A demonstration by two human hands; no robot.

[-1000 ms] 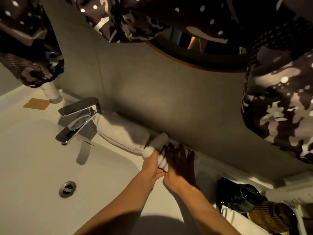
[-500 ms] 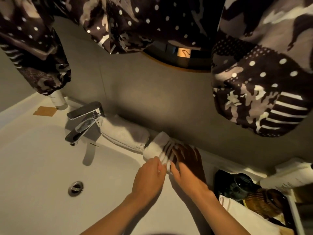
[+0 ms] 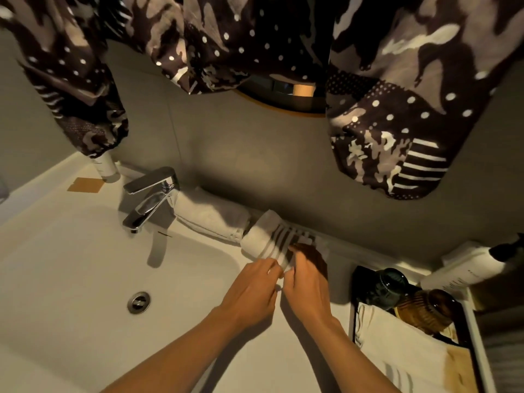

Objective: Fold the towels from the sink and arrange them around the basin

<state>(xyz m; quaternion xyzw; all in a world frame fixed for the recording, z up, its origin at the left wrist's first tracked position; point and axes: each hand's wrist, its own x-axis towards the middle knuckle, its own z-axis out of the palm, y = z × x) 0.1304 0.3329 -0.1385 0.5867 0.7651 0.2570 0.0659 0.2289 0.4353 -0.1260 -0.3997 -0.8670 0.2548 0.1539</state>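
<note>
Small white rolled towel [image 3: 265, 239] lies on the basin's [image 3: 85, 265] back ledge against the wall. Left hand [image 3: 249, 290] and right hand [image 3: 307, 282] both pinch its near end, fingers curled on the cloth. A larger rolled towel [image 3: 209, 215] touches its left end, beside the chrome faucet [image 3: 150, 199]. Black tray [image 3: 465, 321] with jars sits at right.

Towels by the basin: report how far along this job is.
Done: one rolled towel lies on the ledge behind the basin, right of the faucet. In hand: the left hand and right hand pinch the near end of a second roll beside it. Left: the basin holds no towel, so little beyond settling this roll.
</note>
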